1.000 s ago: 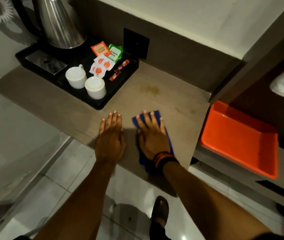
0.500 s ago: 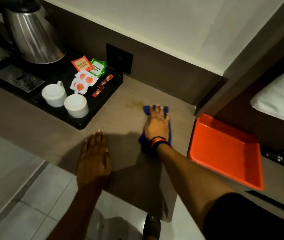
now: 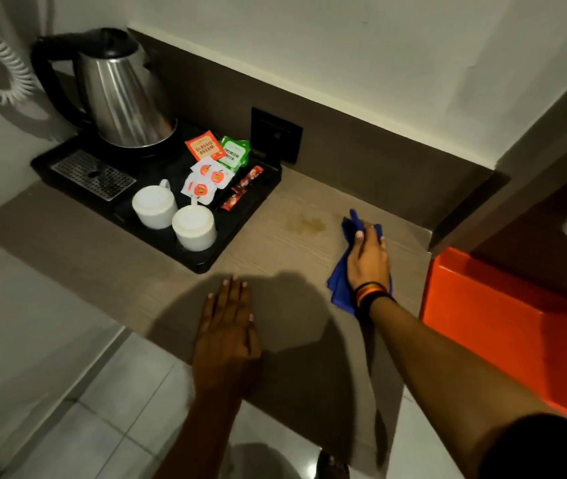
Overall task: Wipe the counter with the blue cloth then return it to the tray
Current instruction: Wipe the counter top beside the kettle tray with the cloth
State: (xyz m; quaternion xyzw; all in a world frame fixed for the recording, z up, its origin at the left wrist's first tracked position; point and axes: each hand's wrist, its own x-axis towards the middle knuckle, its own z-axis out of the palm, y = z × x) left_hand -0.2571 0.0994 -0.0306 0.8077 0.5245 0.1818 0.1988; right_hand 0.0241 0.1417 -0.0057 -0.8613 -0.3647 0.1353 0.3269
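The blue cloth (image 3: pixel 339 283) lies bunched on the counter (image 3: pixel 268 257) under the right hand (image 3: pixel 366 259), which presses flat on it with fingers spread. Since a second ago it has travelled from the near edge up toward the back wall and a little toward the right side, so the wiping stroke is under way, though the yellowish stain (image 3: pixel 306 225) just left of the cloth looks untouched. The left hand (image 3: pixel 228 323) rests open and empty, palm down, at the front edge, now well apart from the right. The orange tray (image 3: pixel 503 326), where the cloth must end, sits empty on a lower shelf beside the counter's right end. The wood-grain top also carries a black tray (image 3: pixel 213 261) with a kettle (image 3: pixel 119 95), two white cups (image 3: pixel 175 216) and sachets (image 3: pixel 213 164); pale floor tiles (image 3: pixel 109 409) show below.
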